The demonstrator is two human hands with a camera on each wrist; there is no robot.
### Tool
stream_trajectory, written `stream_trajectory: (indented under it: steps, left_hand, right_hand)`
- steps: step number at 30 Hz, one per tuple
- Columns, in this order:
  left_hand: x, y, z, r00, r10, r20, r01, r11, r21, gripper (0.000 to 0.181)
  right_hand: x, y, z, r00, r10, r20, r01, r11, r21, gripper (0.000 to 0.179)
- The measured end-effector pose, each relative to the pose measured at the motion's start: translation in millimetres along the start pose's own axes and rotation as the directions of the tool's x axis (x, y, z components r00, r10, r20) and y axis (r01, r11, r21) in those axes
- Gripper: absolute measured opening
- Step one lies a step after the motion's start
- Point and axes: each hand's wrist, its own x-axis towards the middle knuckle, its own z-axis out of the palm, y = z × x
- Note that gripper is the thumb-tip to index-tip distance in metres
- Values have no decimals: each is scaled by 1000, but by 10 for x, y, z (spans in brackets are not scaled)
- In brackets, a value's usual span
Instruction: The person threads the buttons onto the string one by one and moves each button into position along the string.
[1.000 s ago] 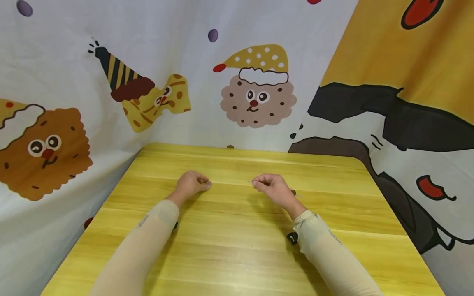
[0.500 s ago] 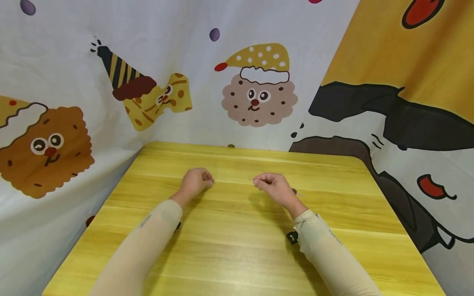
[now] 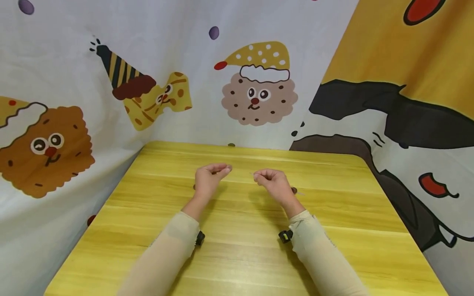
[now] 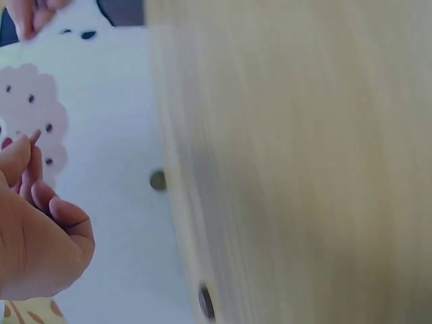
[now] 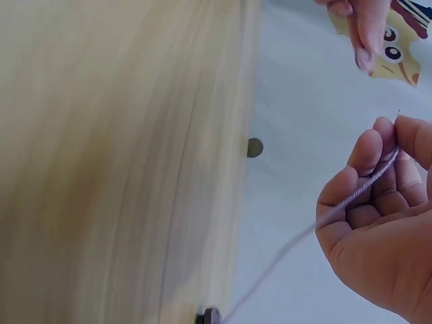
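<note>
My left hand (image 3: 209,179) is above the left-middle part of the table and pinches a small flat brown piece (image 4: 35,138), seen edge-on at the fingertips. Facing it across a short gap, my right hand (image 3: 273,181) pinches a thin lilac cord (image 5: 351,197) near its end, and a fine tip sticks out past the thumb. The cord crosses the palm and hangs down toward a dark brown disc (image 5: 210,316) on the table. Another dark brown disc (image 4: 206,302) lies beside my left wrist, partly covered by it in the head view.
The yellow wood-grain table (image 3: 237,246) runs back to a white curtain (image 3: 200,123) with printed cartoon biscuits. A black strap fitting (image 3: 286,236) is on my right wrist, another black fitting (image 3: 200,238) on the left.
My left hand has moved right and slightly away from me, closer to the right hand, uncovering a dark disc behind it. My right hand has stayed nearly still, holding the cord.
</note>
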Motion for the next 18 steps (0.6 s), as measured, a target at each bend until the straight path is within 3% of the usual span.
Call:
stream_trajectory:
  steps: [9,18]
  left_hand:
    - [-200,52,382,996,67,-50,-71,994,-83,13]
    - [-272,25,524,994,96,-55,-99,993,-64,11]
  right_hand:
    - [-39,-46,131,999,0,-51,1,1000,25,29]
    - [-49,-85,134,997,3,-78,-5,1000,-18,31]
